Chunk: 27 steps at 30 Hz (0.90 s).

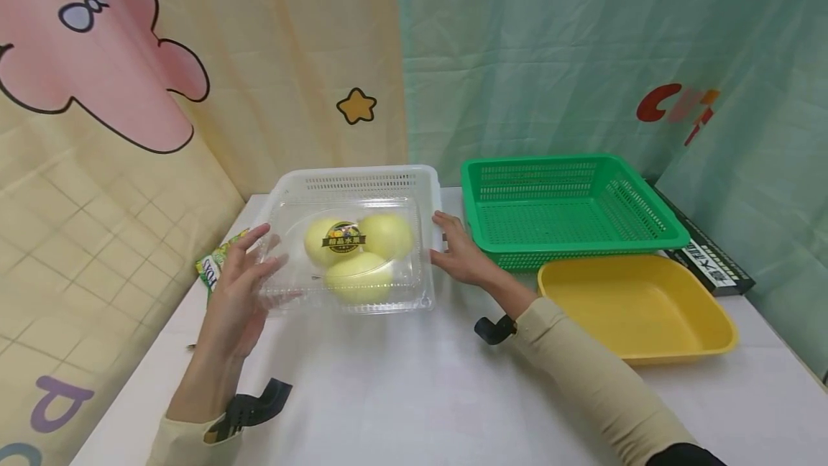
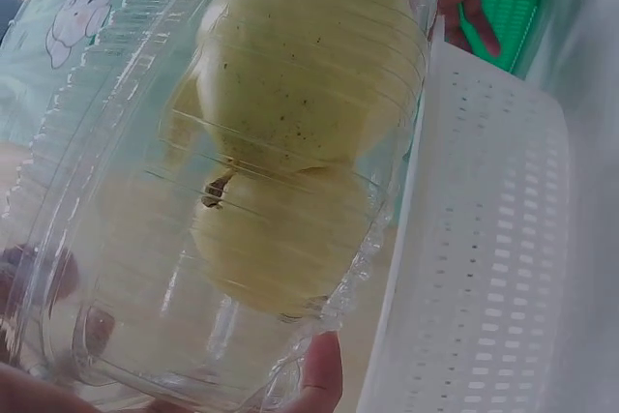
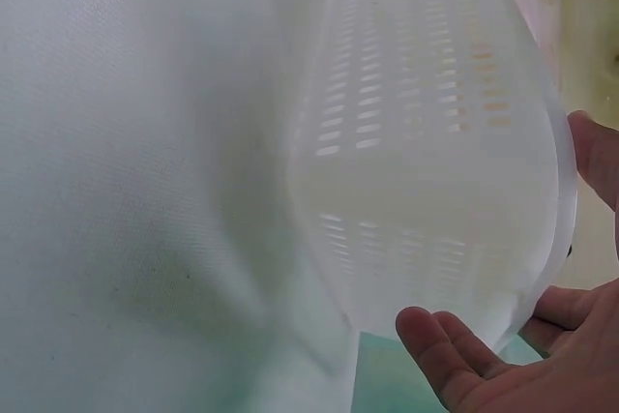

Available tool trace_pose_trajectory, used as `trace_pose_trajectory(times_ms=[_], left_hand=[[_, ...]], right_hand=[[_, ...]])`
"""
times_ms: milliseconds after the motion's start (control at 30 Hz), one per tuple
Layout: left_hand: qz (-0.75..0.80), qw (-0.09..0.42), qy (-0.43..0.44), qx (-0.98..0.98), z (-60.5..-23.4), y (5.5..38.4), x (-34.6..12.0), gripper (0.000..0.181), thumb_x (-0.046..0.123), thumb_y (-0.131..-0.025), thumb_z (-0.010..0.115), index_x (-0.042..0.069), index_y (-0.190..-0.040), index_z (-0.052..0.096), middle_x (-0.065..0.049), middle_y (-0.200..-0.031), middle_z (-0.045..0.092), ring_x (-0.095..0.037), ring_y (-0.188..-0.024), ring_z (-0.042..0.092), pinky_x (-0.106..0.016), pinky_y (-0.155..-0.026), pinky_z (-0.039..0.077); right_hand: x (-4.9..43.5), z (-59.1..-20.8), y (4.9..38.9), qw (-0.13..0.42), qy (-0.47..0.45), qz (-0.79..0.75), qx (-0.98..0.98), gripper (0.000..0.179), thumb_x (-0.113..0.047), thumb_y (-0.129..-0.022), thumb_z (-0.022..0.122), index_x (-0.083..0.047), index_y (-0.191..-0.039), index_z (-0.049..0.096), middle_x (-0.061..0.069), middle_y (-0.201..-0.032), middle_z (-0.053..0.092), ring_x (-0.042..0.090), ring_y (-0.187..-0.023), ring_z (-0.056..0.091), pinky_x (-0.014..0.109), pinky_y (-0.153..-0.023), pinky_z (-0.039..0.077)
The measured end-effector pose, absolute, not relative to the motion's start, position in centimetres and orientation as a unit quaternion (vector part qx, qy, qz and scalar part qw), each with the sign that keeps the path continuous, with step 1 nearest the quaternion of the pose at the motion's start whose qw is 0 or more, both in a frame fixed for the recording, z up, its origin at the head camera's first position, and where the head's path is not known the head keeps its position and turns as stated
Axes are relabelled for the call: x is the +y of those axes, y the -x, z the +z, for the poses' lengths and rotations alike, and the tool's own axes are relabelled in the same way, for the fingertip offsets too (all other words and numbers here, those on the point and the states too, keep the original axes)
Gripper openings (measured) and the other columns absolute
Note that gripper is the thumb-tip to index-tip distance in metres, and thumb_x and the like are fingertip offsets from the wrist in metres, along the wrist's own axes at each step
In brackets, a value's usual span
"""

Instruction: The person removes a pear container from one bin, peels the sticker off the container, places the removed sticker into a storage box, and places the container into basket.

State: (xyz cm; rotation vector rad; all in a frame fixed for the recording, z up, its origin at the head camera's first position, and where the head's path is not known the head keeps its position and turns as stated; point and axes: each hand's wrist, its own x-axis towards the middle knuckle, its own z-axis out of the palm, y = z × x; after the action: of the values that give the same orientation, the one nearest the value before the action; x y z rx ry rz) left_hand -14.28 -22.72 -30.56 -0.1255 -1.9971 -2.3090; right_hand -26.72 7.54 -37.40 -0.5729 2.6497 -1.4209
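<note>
The left hand [image 1: 239, 297] holds a clear plastic box [image 1: 414, 295], and its grip is clamped on the box's left end, with fingers on more than one side of it. Three round, pale yellow fruits [image 1: 388, 236] sit inside the box, close together. A dark sticker [image 1: 343, 238] with gold on it is on the lid. From the head view, the box is in front of most of a white basket [image 1: 362, 182] with lots of little holes. I cannot tell if the box touches the basket. The right hand [image 1: 467, 254] is at the right side of the white basket, by its rim. That grip is apart, with the thumb and fingers spread. To the right is a big green basket [image 1: 543, 216], and just in front of it is a yellow tub [image 1: 634, 308]. A flat black box [image 1: 708, 265] with a white label lies to the right, partly hidden by the green basket. A green packet [image 1: 210, 266] peeks out behind the left hand. All these other things are on the white desk [image 1: 420, 394].
</note>
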Motion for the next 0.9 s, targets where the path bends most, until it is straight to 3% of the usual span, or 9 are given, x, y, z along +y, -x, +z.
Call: trace_pose_trajectory(times_ms=[367,567,900], left_hand=[[-0.751,0.022,0.035,-0.659,-32.2,11.5,-22.1,0.049,0.017,-0.100,0.040,0.026,-0.146,0.024,-0.011,-0.155,0.013,-0.020,-0.130,0.033,-0.038,-0.082,0.054],[-0.755,0.013,0.052,-0.654,-33.5,10.3,-22.1,0.049,0.015,-0.101,0.037,0.021,-0.147,0.021,-0.010,-0.155,0.013,-0.013,-0.127,0.040,-0.042,-0.081,0.054],[-0.756,0.000,0.061,-0.652,-35.7,8.8,-21.6,0.051,0.011,-0.101,0.036,0.018,-0.148,0.020,0.002,-0.148,0.024,-0.006,-0.126,0.045,-0.043,-0.083,0.054]], right_hand=[[7.7,-37.4,26.7,0.032,0.204,-0.467,0.860,0.072,-0.020,-0.091,0.060,0.000,-0.148,0.020,0.019,-0.155,0.014,0.042,-0.128,0.042,0.049,-0.096,0.048],[7.8,-37.5,26.7,0.034,0.212,-0.463,0.860,0.076,-0.027,-0.091,0.062,0.000,-0.148,0.019,0.019,-0.154,0.015,0.042,-0.128,0.042,0.050,-0.096,0.048],[7.9,-37.5,26.6,0.038,0.219,-0.473,0.853,0.078,-0.022,-0.090,0.063,0.002,-0.148,0.016,0.021,-0.154,0.012,0.044,-0.128,0.040,0.049,-0.097,0.048]])
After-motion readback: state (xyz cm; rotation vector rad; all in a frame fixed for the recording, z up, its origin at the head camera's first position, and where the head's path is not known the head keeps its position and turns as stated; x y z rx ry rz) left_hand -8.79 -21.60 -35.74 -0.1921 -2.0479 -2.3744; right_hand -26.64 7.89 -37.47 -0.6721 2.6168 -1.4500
